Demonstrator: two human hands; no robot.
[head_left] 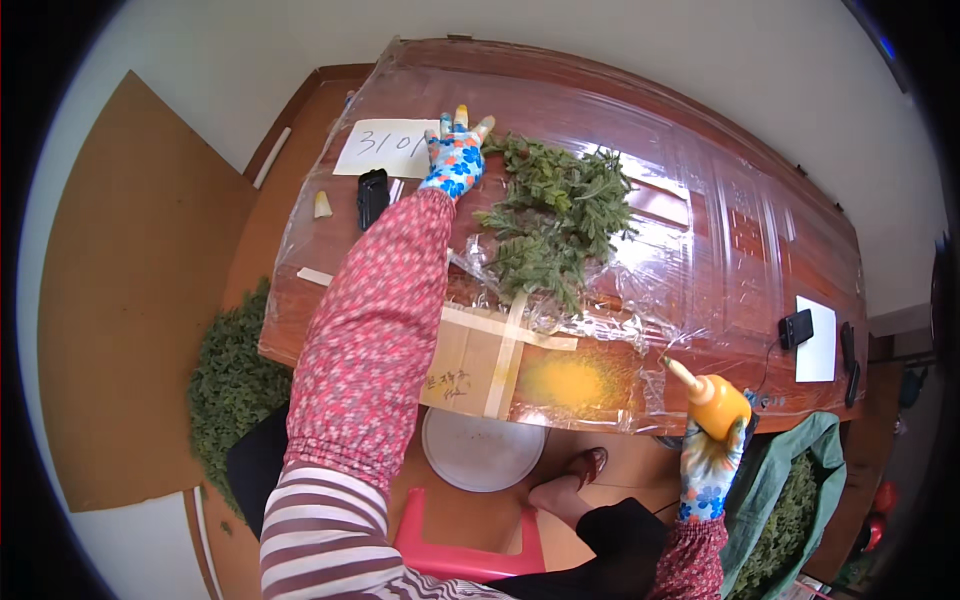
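My left hand [457, 158], in a blue-flowered glove, reaches across the table with its fingers stretched apart at the edge of a white paper sheet [375, 150]. It holds nothing that I can see. Just to its right lies a loose bunch of green artificial-looking sprigs [560, 200]. Near the table's front edge, my gloved right hand [708, 470] grips a yellow squeeze bottle [722, 405] from below. The bottle's pale nozzle tilts up and to the left, over the plastic film. A taped cardboard piece [470, 365] with a yellow stain lies left of the bottle.
Clear film covers the reddish-brown table [690, 160]. A black object [372, 198] and a small pale cone [321, 205] lie at left; a black device [796, 329] sits at right. Below are greenery heaps [235, 370], a green sack [745, 500], a round white lid [484, 455] and pink stool [470, 562].
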